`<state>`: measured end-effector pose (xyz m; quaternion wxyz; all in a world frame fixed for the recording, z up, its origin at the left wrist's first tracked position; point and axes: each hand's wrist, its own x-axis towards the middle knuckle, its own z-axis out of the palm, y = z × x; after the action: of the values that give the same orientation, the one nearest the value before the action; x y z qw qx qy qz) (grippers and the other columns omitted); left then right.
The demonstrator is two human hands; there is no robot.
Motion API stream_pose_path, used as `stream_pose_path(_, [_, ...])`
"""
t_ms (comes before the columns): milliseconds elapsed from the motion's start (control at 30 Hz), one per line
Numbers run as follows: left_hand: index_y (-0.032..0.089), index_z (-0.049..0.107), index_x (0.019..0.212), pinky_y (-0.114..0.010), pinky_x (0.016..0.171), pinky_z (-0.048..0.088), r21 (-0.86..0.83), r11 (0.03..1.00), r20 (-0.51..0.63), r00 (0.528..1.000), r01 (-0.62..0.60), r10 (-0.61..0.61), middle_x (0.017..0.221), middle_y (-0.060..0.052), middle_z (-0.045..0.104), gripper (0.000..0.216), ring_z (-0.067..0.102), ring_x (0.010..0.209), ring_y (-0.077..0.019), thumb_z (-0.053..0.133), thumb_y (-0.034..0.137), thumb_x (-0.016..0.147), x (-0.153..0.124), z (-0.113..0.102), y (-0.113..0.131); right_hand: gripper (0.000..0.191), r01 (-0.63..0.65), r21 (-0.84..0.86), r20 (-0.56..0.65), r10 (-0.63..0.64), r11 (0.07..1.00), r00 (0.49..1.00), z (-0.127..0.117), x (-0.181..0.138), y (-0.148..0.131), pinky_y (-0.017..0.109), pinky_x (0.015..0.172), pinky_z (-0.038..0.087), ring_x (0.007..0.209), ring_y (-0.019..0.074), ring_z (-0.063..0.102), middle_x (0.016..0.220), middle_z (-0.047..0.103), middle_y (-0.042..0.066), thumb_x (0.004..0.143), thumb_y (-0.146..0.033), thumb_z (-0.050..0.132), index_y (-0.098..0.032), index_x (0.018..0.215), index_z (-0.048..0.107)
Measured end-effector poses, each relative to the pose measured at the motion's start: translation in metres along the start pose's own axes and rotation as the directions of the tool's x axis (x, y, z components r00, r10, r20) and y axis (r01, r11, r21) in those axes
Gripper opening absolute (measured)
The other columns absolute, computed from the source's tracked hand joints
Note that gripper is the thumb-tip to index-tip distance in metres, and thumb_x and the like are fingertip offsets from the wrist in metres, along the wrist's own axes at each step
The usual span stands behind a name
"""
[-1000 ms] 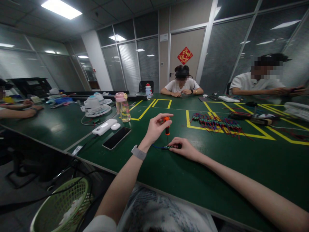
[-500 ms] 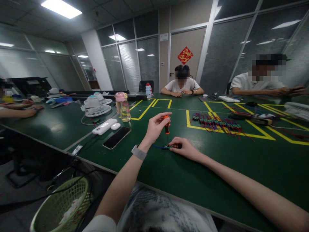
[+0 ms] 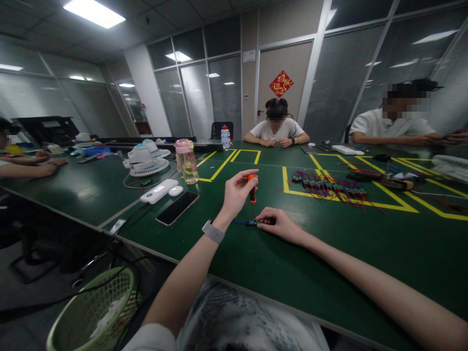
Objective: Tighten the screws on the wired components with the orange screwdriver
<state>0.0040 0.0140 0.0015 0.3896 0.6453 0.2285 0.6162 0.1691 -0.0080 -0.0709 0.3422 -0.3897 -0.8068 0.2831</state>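
The left hand (image 3: 236, 192) has its thumb and fingers curled closed round the handle of an orange-and-black screwdriver (image 3: 253, 196), which stands nearly upright, tip down at a small circuit board (image 3: 250, 224). The right hand (image 3: 282, 225), fingers bent in, pinches that board's right end on the green table (image 3: 241, 258), and a blue wire (image 3: 239, 223) trails from the other end

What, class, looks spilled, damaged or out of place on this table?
Only mildly odd: the tangled heap of wired boards sends loose red wires across the yellow tape. Nothing looks spilled or broken; the pink-lidded bottle stands upright.
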Motion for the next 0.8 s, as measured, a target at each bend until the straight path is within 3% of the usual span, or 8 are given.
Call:
stream_pose_path(133, [0.020,0.070,0.094,-0.022,0.071,0.047,0.131,0.989,-0.047,0.996,-0.067,0.073,0.098,-0.005,0.060,0.022,0.057,0.084,-0.0121,0.067,0.032,0.075,-0.0011,0.0002,0.0013,0.017,0.007,0.005,-0.007,-0.007,1.000,1.000,0.0006,0.0001,0.0019,0.025,0.062,0.044,0.066,0.0121,0.053,0.080,0.060,0.004,0.075,-0.025,0.064,-0.016,0.088,0.072])
stream_pose_path(267, [0.021,0.067,0.106,-0.030,0.080,0.051,-0.128,0.992,0.073,0.997,0.005,0.005,0.123,-0.008,0.055,0.029,0.058,0.102,-0.0196,0.048,0.032,0.087,0.0004,0.0015,-0.0002,0.017,0.012,-0.004,-0.009,-0.012,1.000,1.000,0.0010,0.0005,0.0038,0.025,0.061,0.043,0.066,0.0119,0.053,0.080,0.061,0.004,0.075,-0.025,0.064,-0.016,0.088,0.072])
stream_pose_path(367, [0.020,0.061,0.115,-0.036,0.078,0.053,-0.233,0.969,0.128,0.990,0.079,-0.050,0.120,-0.010,0.059,0.034,0.062,0.096,-0.0208,0.049,0.032,0.086,0.0009,0.0026,-0.0019,0.018,0.013,-0.009,-0.006,-0.013,1.000,1.000,0.0007,0.0004,0.0034,0.025,0.062,0.043,0.066,0.0123,0.053,0.079,0.061,0.004,0.076,-0.025,0.064,-0.016,0.088,0.072])
stream_pose_path(533, [0.019,0.067,0.103,-0.027,0.070,0.051,-0.015,1.000,-0.008,1.000,0.005,-0.005,0.094,-0.005,0.066,0.029,0.062,0.079,-0.0140,0.066,0.030,0.076,-0.0005,0.0008,-0.0001,0.018,0.015,0.003,-0.010,-0.015,1.000,1.000,0.0006,-0.0001,0.0015,0.026,0.063,0.044,0.068,0.0128,0.054,0.081,0.061,0.004,0.076,-0.028,0.064,-0.017,0.088,0.073])
stream_pose_path(633, [0.020,0.069,0.097,-0.023,0.071,0.049,0.081,0.996,-0.015,0.999,-0.039,0.040,0.097,-0.004,0.063,0.024,0.060,0.084,-0.0129,0.067,0.029,0.075,-0.0001,-0.0011,0.0006,0.018,0.006,0.008,-0.013,-0.006,1.000,1.000,0.0009,0.0001,0.0018,0.026,0.062,0.044,0.067,0.0126,0.054,0.080,0.061,0.004,0.076,-0.027,0.064,-0.017,0.087,0.072])
stream_pose_path(733, [0.021,0.068,0.104,-0.027,0.079,0.050,-0.032,0.999,0.039,0.999,-0.016,0.017,0.116,-0.007,0.059,0.026,0.059,0.098,-0.0172,0.054,0.031,0.084,0.0010,-0.0009,-0.0007,0.017,0.003,0.007,-0.011,-0.003,1.000,1.000,0.0009,0.0003,0.0018,0.026,0.063,0.044,0.067,0.0124,0.054,0.080,0.061,0.004,0.075,-0.026,0.064,-0.016,0.087,0.072])
stream_pose_path(800, [0.021,0.064,0.111,-0.032,0.079,0.051,-0.146,0.988,0.089,0.996,0.038,-0.025,0.120,-0.008,0.058,0.031,0.061,0.098,-0.0194,0.049,0.032,0.087,0.0012,0.0003,-0.0014,0.017,0.004,0.000,-0.009,-0.004,1.000,1.000,0.0007,0.0003,0.0012,0.026,0.063,0.044,0.068,0.0125,0.054,0.080,0.061,0.004,0.076,-0.025,0.064,-0.016,0.088,0.072])
